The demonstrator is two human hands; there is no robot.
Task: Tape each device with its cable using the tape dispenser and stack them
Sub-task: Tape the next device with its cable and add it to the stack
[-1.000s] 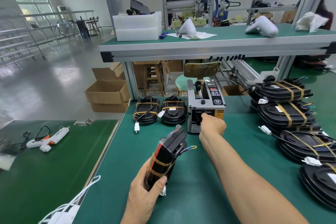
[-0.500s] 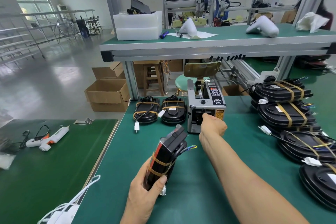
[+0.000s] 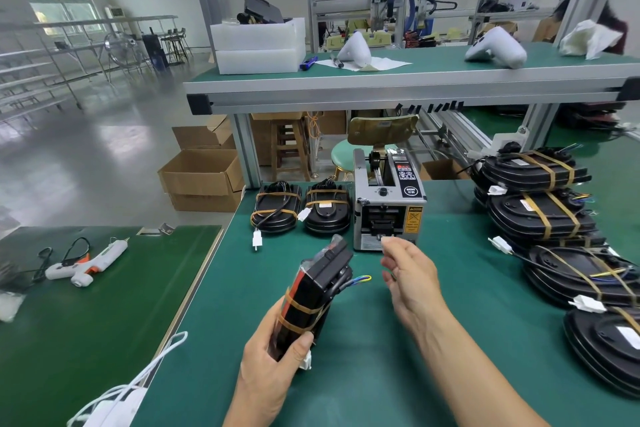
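My left hand [image 3: 273,371] grips a black device [image 3: 313,298] upright and tilted over the green table [image 3: 381,374]. Amber tape bands wrap the device's lower half, and coloured wires stick out on its right. My right hand [image 3: 408,274] hovers just in front of the grey tape dispenser [image 3: 389,204], its fingers curved and its thumb set a little apart from them. The fingertips are blurred, so I cannot tell whether they pinch a strip of tape. Two taped devices [image 3: 301,210] lie left of the dispenser. Stacks of taped devices [image 3: 540,198] stand at the right.
A raised shelf [image 3: 398,83] crosses above the back of the table with white foam boxes and white housings on it. A glue gun [image 3: 86,260] lies on the lower green table at the left. A white cable [image 3: 138,381] lies at the near left edge.
My right hand has drawn back from the dispenser's slot toward me and turned, with its fingers now spread wider. My left hand still holds the device in the same place.
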